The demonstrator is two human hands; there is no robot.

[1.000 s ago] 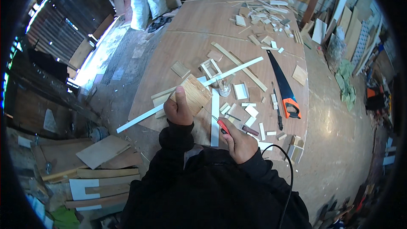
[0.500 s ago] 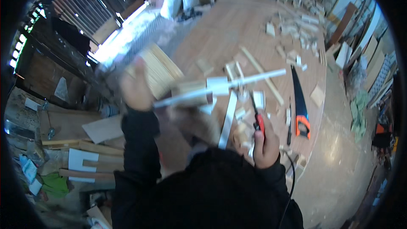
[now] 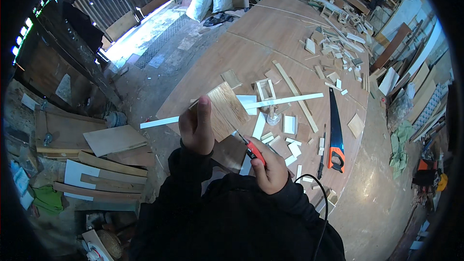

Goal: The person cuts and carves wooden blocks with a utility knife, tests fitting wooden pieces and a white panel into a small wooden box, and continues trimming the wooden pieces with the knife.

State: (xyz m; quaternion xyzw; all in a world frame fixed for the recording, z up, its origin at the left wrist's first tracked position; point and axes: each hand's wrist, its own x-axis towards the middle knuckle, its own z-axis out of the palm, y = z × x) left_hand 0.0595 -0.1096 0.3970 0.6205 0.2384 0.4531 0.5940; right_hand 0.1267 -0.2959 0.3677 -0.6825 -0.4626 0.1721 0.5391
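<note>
Left hand (image 3: 196, 129) clamps the wooden block (image 3: 225, 110); right hand (image 3: 271, 170) wraps snugly round the red tool (image 3: 255, 152), tip, from here, at the block's edge.

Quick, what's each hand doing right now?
Left hand: closed on a square wooden board, thumb on its near edge.
Right hand: closed around a red-handled tool with a thin tip.

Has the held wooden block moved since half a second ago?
Yes: the wooden block has moved rightward, toward the orange-handled saw on the table.
</note>
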